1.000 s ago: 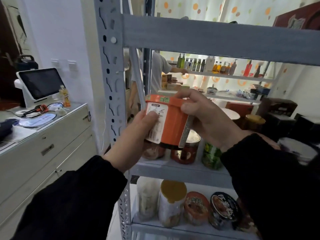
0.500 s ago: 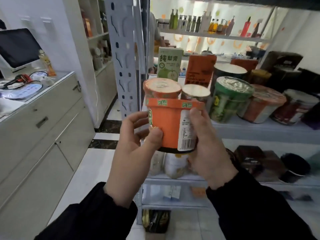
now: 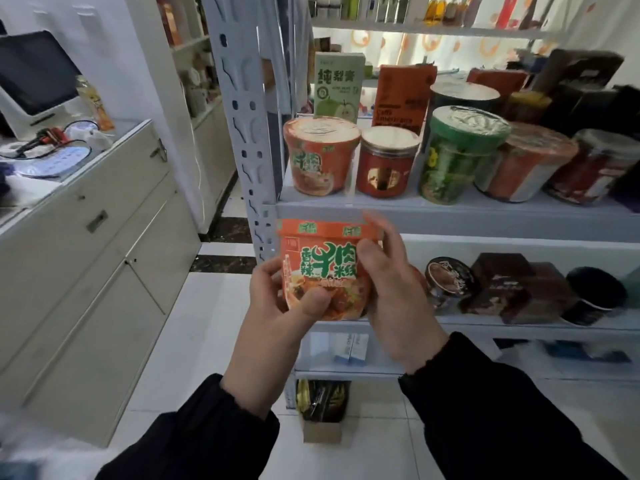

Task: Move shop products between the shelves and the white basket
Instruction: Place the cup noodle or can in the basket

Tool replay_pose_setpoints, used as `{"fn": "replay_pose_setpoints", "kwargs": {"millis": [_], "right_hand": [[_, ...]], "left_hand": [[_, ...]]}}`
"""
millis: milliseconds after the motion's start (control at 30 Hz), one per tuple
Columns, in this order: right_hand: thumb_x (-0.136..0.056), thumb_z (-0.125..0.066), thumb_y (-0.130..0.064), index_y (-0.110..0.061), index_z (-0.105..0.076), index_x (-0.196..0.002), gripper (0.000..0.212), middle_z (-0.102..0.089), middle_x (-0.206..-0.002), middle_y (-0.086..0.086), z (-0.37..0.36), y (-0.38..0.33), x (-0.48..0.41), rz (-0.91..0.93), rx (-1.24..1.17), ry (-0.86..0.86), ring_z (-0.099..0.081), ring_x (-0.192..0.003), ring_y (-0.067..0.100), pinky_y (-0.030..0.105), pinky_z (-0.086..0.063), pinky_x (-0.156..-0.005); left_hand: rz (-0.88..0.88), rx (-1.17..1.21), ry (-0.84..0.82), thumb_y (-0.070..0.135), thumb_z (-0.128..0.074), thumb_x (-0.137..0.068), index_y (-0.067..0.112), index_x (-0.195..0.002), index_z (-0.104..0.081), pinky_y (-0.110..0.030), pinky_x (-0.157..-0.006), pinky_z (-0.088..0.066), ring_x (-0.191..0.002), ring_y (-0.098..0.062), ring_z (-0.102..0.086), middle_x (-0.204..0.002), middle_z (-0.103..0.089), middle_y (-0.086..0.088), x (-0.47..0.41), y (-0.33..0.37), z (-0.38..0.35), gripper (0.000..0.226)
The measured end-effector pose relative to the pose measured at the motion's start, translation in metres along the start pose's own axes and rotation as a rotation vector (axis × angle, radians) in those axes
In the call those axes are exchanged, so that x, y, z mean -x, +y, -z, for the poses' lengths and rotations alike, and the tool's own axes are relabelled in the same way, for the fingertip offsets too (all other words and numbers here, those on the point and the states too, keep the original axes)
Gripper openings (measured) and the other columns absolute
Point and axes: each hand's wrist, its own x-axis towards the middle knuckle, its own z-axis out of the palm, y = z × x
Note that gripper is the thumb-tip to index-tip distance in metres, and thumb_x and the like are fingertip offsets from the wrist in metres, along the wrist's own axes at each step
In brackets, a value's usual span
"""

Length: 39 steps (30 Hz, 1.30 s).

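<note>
An orange noodle cup (image 3: 325,261) with green lettering is upright between both hands, in front of the grey shelf unit (image 3: 450,220). My left hand (image 3: 277,306) grips its lower left side, thumb across the front. My right hand (image 3: 391,289) holds its right side, fingers up at the rim. On the shelf just above stands a matching orange cup (image 3: 320,157), with a red jar (image 3: 386,162) and a green tub (image 3: 457,157) beside it. The white basket is not in view.
Two cartons (image 3: 337,86) stand behind the cups. Dark boxes and cups (image 3: 502,285) fill the lower shelf. A white counter with drawers (image 3: 86,237) and a screen (image 3: 31,74) is on the left. White tiled floor (image 3: 194,341) lies between counter and shelves.
The cup has come down from the upper shelf level to below the cup shelf, and has been turned so its printed front faces me. Both hands stayed on it.
</note>
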Motion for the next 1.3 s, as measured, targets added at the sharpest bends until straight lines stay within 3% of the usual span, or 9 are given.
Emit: {"fn": "replay_pose_setpoints", "kwargs": {"millis": [233,333,433,567,733,900,1033,1133,1300], "right_hand": [[-0.08,-0.073,-0.051,-0.008,-0.054,-0.138,0.075,-0.072,-0.12,0.018,0.027,-0.007,0.015,-0.065,-0.373,0.052,-0.073,-0.104,0.032,0.049,-0.062,-0.085],[-0.072,-0.084,-0.041,-0.015,-0.048,-0.131,0.075,-0.073,-0.115,0.016,0.043,-0.007,0.021,-0.059,-0.328,0.06,-0.074,-0.101,0.035,0.059,-0.059,-0.085],[-0.06,-0.084,-0.034,-0.017,-0.046,-0.105,0.061,-0.069,-0.108,0.015,0.068,-0.012,0.031,-0.071,-0.215,0.014,-0.073,-0.095,0.031,0.045,-0.062,-0.068],[-0.06,-0.083,-0.036,-0.016,-0.04,-0.093,0.058,-0.067,-0.102,0.006,0.109,-0.023,0.042,-0.033,0.123,-0.136,-0.07,-0.095,0.022,0.035,-0.056,-0.072],[-0.059,-0.081,-0.042,-0.02,-0.045,-0.105,0.062,-0.063,-0.12,0.019,0.131,-0.037,0.059,-0.002,0.214,-0.18,-0.07,-0.098,0.016,0.03,-0.058,-0.075],[-0.061,-0.078,-0.045,-0.024,-0.045,-0.118,0.069,-0.063,-0.119,0.008,0.144,-0.038,0.064,0.034,0.167,-0.132,-0.068,-0.104,0.016,0.03,-0.057,-0.08],[-0.058,-0.09,-0.056,-0.031,-0.05,-0.129,0.086,-0.069,-0.119,0.0,0.16,-0.043,0.068,0.026,-0.015,-0.165,-0.067,-0.112,0.023,0.045,-0.055,-0.092],[-0.056,-0.091,-0.065,-0.029,-0.045,-0.14,0.102,-0.065,-0.132,0.009,0.172,-0.045,0.072,0.03,-0.043,-0.189,-0.062,-0.123,0.036,0.059,-0.049,-0.103],[-0.074,-0.075,-0.042,-0.043,-0.051,-0.138,0.068,-0.065,-0.137,-0.003,0.206,-0.049,0.083,0.049,-0.015,-0.208,-0.062,-0.128,0.025,0.045,-0.057,-0.099]], "left_hand": [[-0.021,0.012,0.006,0.049,-0.055,-0.094,0.042,-0.128,-0.06,-0.038,-0.091,-0.055,-0.113,-0.016,-0.068,-0.125,-0.068,0.006,0.017,-0.011,-0.036,0.036],[0.022,0.092,-0.081,0.045,-0.07,-0.077,0.045,-0.136,-0.048,-0.039,-0.091,-0.058,-0.116,-0.017,-0.068,-0.121,-0.071,0.011,0.023,-0.018,-0.056,0.063],[0.031,0.186,-0.105,0.029,-0.072,-0.067,0.045,-0.14,-0.042,-0.046,-0.087,-0.059,-0.117,-0.029,-0.068,-0.124,-0.069,0.006,0.025,-0.024,-0.064,0.08],[-0.021,0.151,-0.182,0.022,-0.069,-0.063,0.049,-0.131,-0.051,-0.055,-0.093,-0.055,-0.122,-0.039,-0.062,-0.139,-0.051,-0.003,0.021,-0.027,-0.069,0.075],[0.011,0.176,-0.257,0.02,-0.065,-0.057,0.04,-0.124,-0.053,-0.048,-0.085,-0.06,-0.108,-0.031,-0.068,-0.117,-0.068,0.002,0.021,-0.037,-0.089,0.071],[0.24,0.387,-0.082,0.029,-0.065,-0.058,0.017,-0.121,-0.058,-0.043,-0.067,-0.061,-0.097,-0.029,-0.07,-0.111,-0.072,-0.012,0.026,-0.036,-0.122,0.064],[0.507,0.472,0.001,0.047,-0.048,-0.089,0.011,-0.108,-0.071,-0.043,-0.057,-0.057,-0.088,-0.04,-0.067,-0.106,-0.069,-0.022,0.035,-0.038,-0.13,0.047],[0.611,0.468,0.017,0.054,-0.042,-0.092,0.014,-0.121,-0.061,-0.036,-0.058,-0.045,-0.102,-0.045,-0.055,-0.113,-0.059,-0.024,0.04,-0.044,-0.138,0.053],[0.571,0.331,-0.05,0.055,-0.055,-0.079,0.014,-0.112,-0.066,-0.036,-0.058,-0.043,-0.084,-0.04,-0.062,-0.098,-0.065,-0.021,0.044,-0.048,-0.166,0.054]]}}
